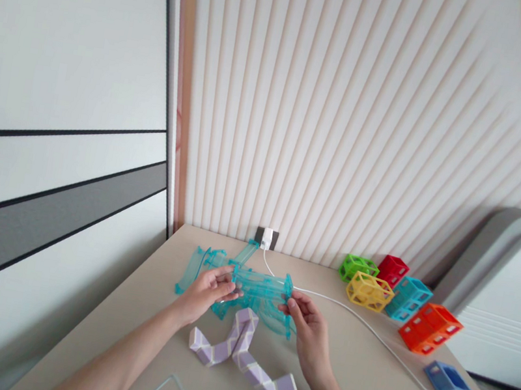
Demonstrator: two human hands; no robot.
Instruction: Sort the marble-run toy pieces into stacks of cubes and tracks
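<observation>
Between my two hands is a translucent teal plastic track piece (261,282), lying roughly level and running left to right. My left hand (206,292) is closed with thumb and fingers on its left end. At its right end, my right hand (308,331) pinches the edge. More teal pieces (191,273) of the same kind lie in a heap behind and below it, so the outlines overlap. Nearer to me, a lilac and white snake puzzle (255,372) rests bent on the table, touched by neither hand.
Open-sided plastic blocks stand at the right: green (353,266), yellow (368,292), red (393,269), teal (409,298), orange (430,329) and blue (449,383). A white cable (360,316) runs from a wall charger (267,238) across the table (351,374). Another cord (172,379) loops at the front.
</observation>
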